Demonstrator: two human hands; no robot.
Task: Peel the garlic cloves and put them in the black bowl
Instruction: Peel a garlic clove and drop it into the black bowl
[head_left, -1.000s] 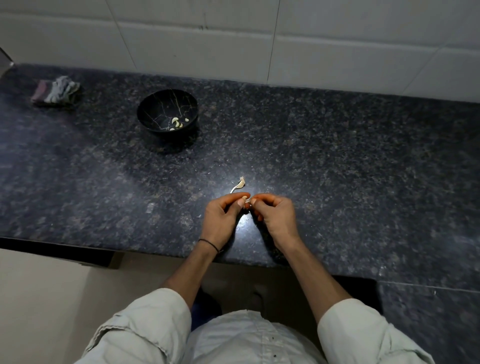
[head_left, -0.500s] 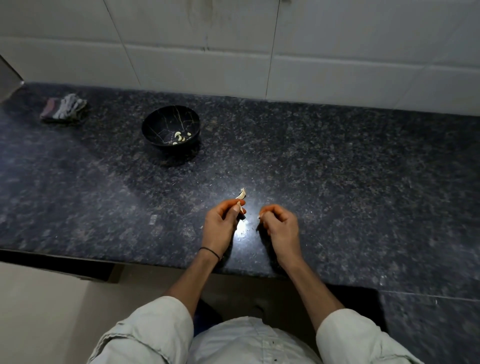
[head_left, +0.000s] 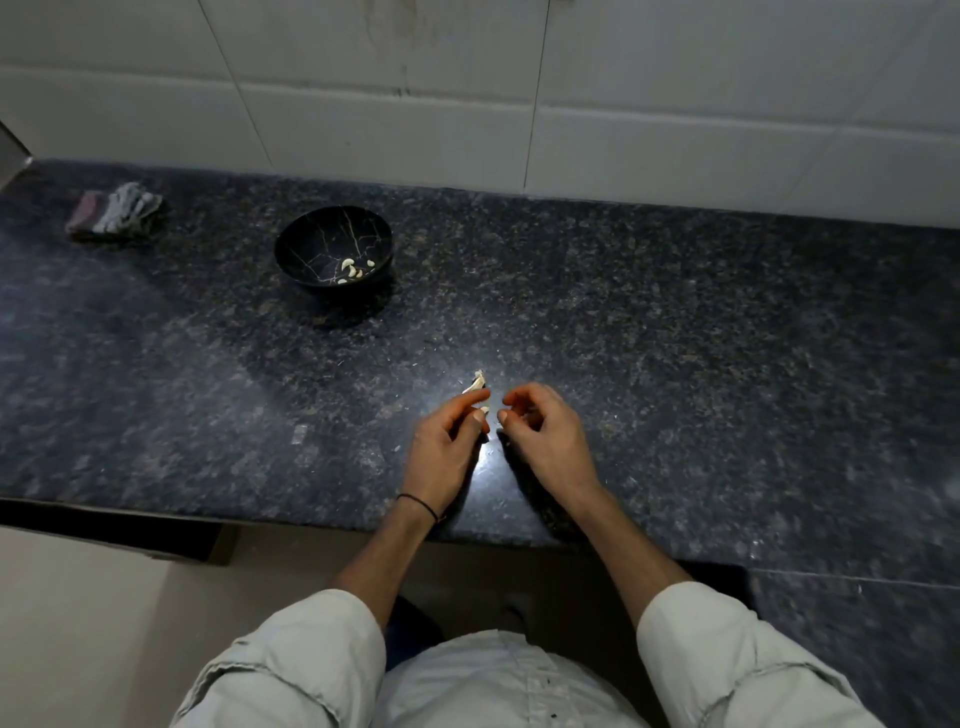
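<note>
I wear a pale grey-white buttoned shirt (head_left: 498, 686), its creased sleeves (head_left: 291, 660) rolled to my elbows. A thin black band (head_left: 418, 503) circles the wrist of my left hand (head_left: 441, 452).

This looks like a kitchen. A dark speckled stone worktop (head_left: 675, 338) meets a white tiled wall (head_left: 675, 130), and a black bowl (head_left: 292, 244) and crumpled cloth (head_left: 115, 210) sit on it

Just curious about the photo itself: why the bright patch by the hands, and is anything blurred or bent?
Head view: light glares off the polished countertop between the left hand, pinching a garlic clove, and right hand; the corners fall dark; the right hand looks slightly motion-smeared; wall tile joints bow from the wide lens; the black bowl is sharp, shadow on its near side.
</note>
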